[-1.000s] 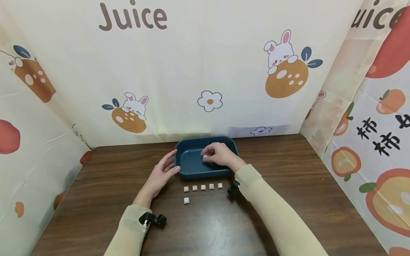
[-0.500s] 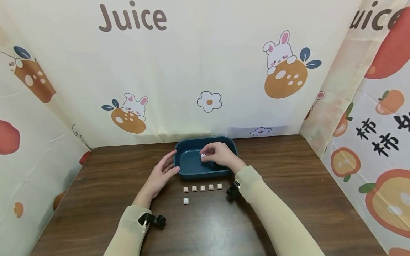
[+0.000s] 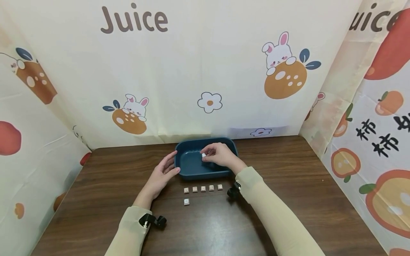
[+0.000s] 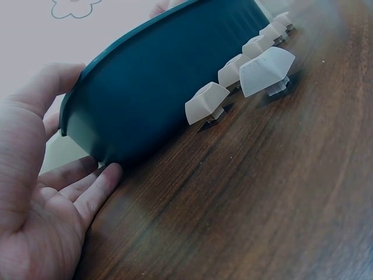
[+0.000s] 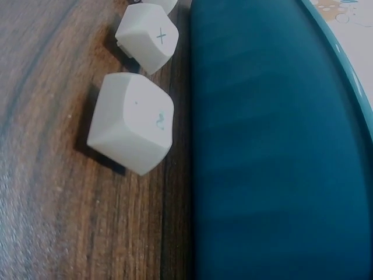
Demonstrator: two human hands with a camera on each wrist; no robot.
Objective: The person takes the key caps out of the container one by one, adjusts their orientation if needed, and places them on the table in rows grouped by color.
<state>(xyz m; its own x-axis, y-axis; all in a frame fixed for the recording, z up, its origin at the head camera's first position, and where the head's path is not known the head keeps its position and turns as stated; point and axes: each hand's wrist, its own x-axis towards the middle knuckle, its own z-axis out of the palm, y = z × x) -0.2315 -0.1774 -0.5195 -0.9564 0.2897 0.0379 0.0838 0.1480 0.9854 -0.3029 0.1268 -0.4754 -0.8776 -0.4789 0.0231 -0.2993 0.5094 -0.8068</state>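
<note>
My right hand (image 3: 221, 155) pinches a small white keycap (image 3: 203, 155) between thumb and fingertips, over the inside of a dark blue tray (image 3: 192, 176). The tray wall hides this grip from the right wrist view. At the tray's left end, my left hand (image 3: 161, 175) rests with extended fingers and thumb against the rim and side. In the left wrist view, one fingertip (image 4: 74, 71) touches the rim while others lie low by the base. Several pale keycaps (image 3: 203, 188) form a row in front of the tray, and a single white keycap (image 3: 187, 202) sits below the row's left end.
The brown wooden table (image 3: 288, 199) carries everything. Behind it hangs a cream curtain (image 3: 179, 71) printed with rabbits and fruit, close to the tray's back. A black wrist camera (image 3: 153, 220) is strapped on the left sleeve, another (image 3: 234, 190) on the right.
The pinched keycap turns slightly between my right fingertips, which stay over the tray. My left hand and the keycaps on the table keep their places.
</note>
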